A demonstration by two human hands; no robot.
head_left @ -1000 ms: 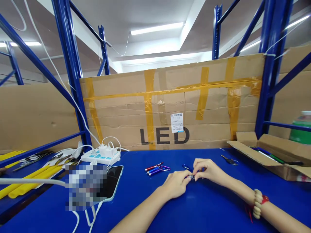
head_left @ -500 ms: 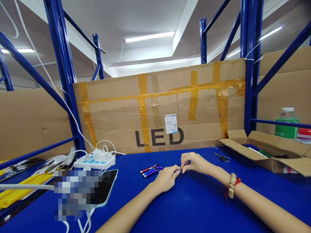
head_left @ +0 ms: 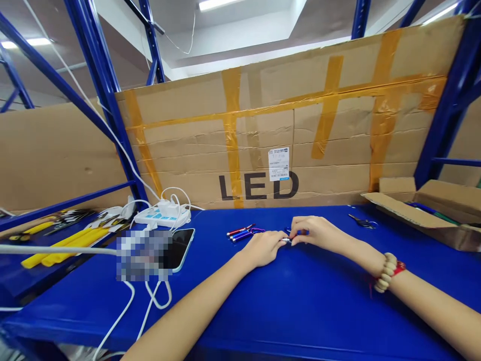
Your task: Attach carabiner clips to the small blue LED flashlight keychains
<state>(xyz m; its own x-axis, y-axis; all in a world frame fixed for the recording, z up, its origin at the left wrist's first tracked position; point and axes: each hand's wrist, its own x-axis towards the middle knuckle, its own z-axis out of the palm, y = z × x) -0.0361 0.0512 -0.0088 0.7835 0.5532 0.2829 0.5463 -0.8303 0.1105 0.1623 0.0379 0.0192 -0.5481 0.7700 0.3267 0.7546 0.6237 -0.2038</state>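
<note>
My left hand (head_left: 263, 247) and my right hand (head_left: 314, 232) meet fingertip to fingertip on the blue table (head_left: 300, 311), both pinching one small metal piece (head_left: 286, 240) with a blue part beside it. Most of that piece is hidden by my fingers. Just left of my hands lie a few small pen-like flashlights (head_left: 242, 232), red and blue, with a purple clip (head_left: 257, 230). A beaded bracelet with a red cord (head_left: 387, 271) is on my right wrist.
A taped cardboard sheet marked LED (head_left: 263, 150) walls off the back. An open cardboard box (head_left: 432, 213) sits at the right, scissors (head_left: 363, 221) near it. At the left are a phone (head_left: 180, 245), a white power strip (head_left: 162, 216) with cables, and yellow tubes (head_left: 63, 245).
The view has tipped down and shifted, so the table fills more of the frame. My hands stay together on the small piece, with no visible change in grip.
</note>
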